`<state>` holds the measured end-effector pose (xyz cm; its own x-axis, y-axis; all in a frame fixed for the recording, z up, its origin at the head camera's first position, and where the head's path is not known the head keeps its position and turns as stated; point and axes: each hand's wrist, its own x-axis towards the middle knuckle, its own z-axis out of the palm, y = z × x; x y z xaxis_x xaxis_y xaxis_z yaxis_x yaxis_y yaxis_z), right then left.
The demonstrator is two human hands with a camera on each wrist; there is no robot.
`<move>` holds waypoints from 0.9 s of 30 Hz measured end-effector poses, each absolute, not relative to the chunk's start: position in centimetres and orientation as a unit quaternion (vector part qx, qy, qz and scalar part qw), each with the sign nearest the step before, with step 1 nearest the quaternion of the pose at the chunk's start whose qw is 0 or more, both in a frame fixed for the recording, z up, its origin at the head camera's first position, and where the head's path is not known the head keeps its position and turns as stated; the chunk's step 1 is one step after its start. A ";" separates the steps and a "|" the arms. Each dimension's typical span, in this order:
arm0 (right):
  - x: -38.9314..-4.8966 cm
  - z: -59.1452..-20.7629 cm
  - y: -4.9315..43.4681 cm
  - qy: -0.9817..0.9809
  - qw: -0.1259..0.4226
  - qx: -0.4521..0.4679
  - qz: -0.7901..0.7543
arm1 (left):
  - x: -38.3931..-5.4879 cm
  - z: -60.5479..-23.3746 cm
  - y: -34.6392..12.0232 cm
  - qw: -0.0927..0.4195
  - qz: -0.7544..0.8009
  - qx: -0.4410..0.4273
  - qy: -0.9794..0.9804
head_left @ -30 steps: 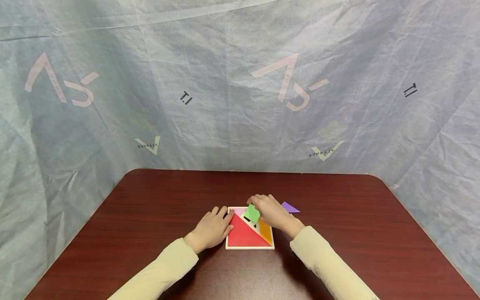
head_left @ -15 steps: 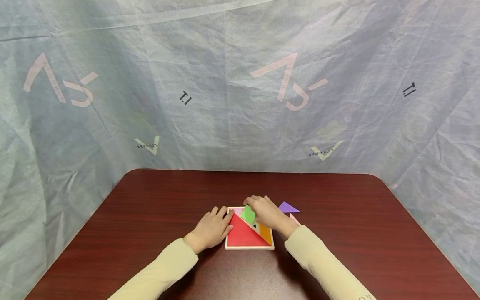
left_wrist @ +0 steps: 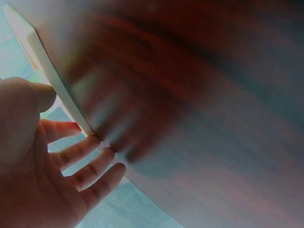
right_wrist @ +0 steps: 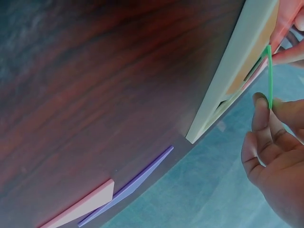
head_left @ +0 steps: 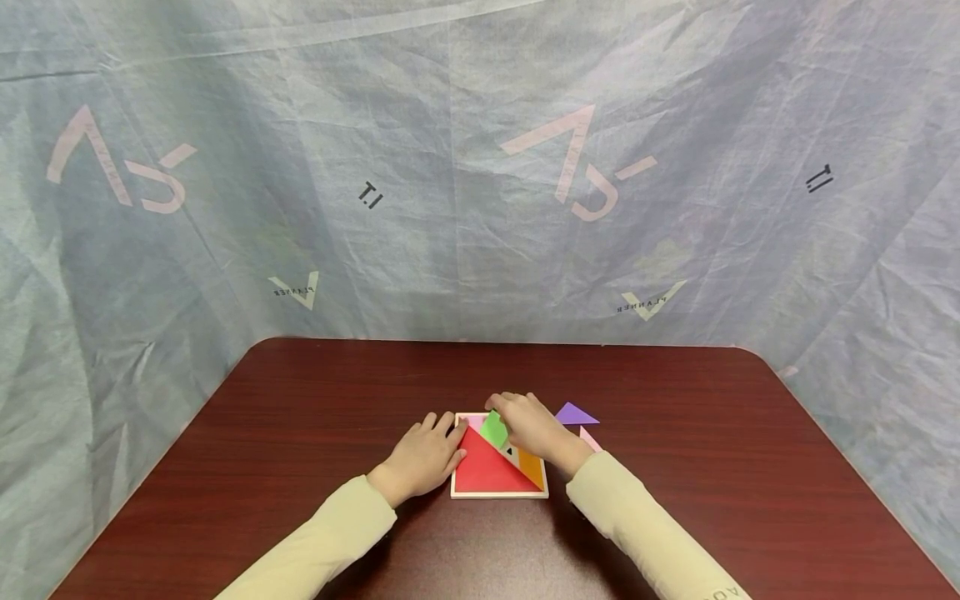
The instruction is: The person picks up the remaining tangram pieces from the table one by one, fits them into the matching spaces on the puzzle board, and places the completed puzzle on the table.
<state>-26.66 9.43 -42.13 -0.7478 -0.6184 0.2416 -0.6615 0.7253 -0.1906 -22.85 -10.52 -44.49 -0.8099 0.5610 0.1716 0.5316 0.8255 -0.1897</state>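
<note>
A white-rimmed tangram tray [head_left: 498, 496] lies on the table with red [head_left: 491, 473], orange [head_left: 532, 472] and pink [head_left: 472, 422] pieces inside. My right hand [head_left: 534, 427] pinches a green square piece [head_left: 494, 429] between thumb and fingers over the tray's upper middle. The right wrist view shows this green piece [right_wrist: 270, 78] tilted on edge, its lower end at the tray. My left hand [head_left: 422, 460] rests at the tray's left side, fingers spread. In the left wrist view, thumb and fingertips of that hand [left_wrist: 45, 166] meet the tray's side wall [left_wrist: 54, 78].
To the right of the tray lie a purple triangle [head_left: 577, 414] and a pink triangle [head_left: 588, 437], the latter partly hidden by the right wrist. The dark red wooden table [head_left: 337, 392] ends at a grey cloth backdrop [head_left: 450, 250].
My right hand has moved slightly left and lower, bringing the green square down against the pink piece and the red edge. More of the pink triangle shows. The left hand stays put.
</note>
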 end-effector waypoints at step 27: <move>-25.7 -42.4 9.9 -0.923 0.085 0.361 0.102 | -22.7 -44.4 -10.5 0.116 0.045 -0.293 -0.948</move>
